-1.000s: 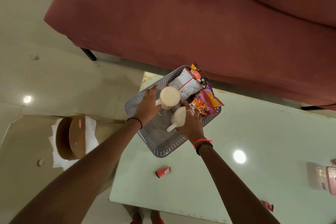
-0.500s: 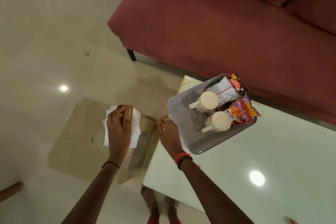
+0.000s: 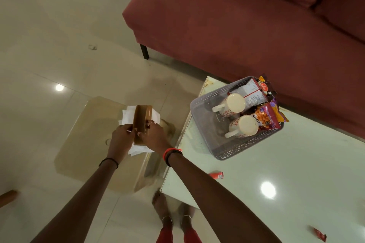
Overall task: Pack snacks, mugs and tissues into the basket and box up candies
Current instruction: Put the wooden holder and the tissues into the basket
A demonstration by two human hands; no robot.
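Gripping hands: left hand [image 3: 121,137] and right hand [image 3: 154,137] are clamped on the tissue holder [image 3: 141,120] (right was just added).
Basket [image 3: 246,148]: mugs [image 3: 236,103] are packed; tissues [image 3: 128,113] are expected next.

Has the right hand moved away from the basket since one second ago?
Yes. The right hand left the basket and went left, past the table edge, to the brown tissue holder, which it now grips.

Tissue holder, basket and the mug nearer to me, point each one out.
tissue holder [image 3: 140,121]: head view, brown side panel.
basket [image 3: 203,122]: head view, left wall.
nearer mug [image 3: 245,125]: head view, round cream top.
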